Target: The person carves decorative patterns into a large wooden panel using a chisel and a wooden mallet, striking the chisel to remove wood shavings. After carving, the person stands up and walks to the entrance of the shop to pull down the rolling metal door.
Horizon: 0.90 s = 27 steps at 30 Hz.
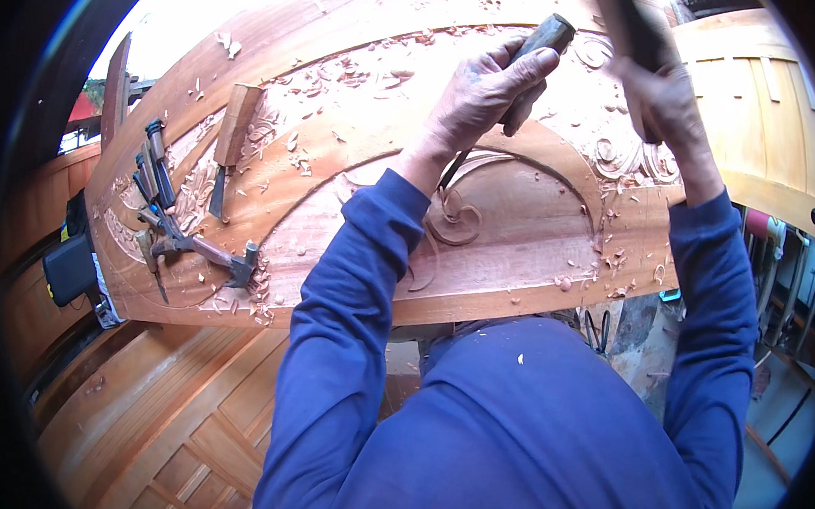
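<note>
In the head view, a body in blue clothing [527, 423] is seen nearest, before a carved wooden panel [518, 214]. On the panel, a hammer [212, 250] is laid at left, touching other tools. A chisel [455, 168] is held above a carved scroll [454, 225], its handle clamped by the left hand [482, 99]; whether the scroll is touched cannot be told. By the right hand [664, 102], a dark, blurred tool [634, 28] is gripped, raised. Farther, wood shavings [227, 44] are scattered.
</note>
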Each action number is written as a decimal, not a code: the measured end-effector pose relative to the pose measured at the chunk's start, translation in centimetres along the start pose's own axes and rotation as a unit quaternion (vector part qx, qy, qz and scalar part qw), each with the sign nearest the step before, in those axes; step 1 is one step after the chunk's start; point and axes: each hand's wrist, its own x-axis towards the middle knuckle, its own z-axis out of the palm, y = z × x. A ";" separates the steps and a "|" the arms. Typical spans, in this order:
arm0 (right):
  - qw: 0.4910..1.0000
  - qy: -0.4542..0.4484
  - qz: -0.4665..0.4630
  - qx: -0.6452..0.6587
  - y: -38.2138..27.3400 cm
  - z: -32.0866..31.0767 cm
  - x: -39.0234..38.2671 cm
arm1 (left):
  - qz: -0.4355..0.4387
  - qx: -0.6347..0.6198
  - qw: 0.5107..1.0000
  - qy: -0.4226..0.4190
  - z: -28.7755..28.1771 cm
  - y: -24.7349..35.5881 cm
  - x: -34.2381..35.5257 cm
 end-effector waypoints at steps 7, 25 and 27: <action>0.985 -0.057 -0.047 0.158 -1.9 -0.1 3.2 | 0.025 -0.006 0.999 0.020 -1.2 0.0 -0.6; 0.997 -0.051 -0.031 -0.043 -1.8 1.2 7.1 | 0.086 -0.031 0.991 0.101 -2.1 -0.1 -2.1; 0.997 -0.033 -0.052 -0.050 -1.9 3.0 7.2 | 0.089 -0.033 0.991 0.092 -2.3 -0.2 -2.0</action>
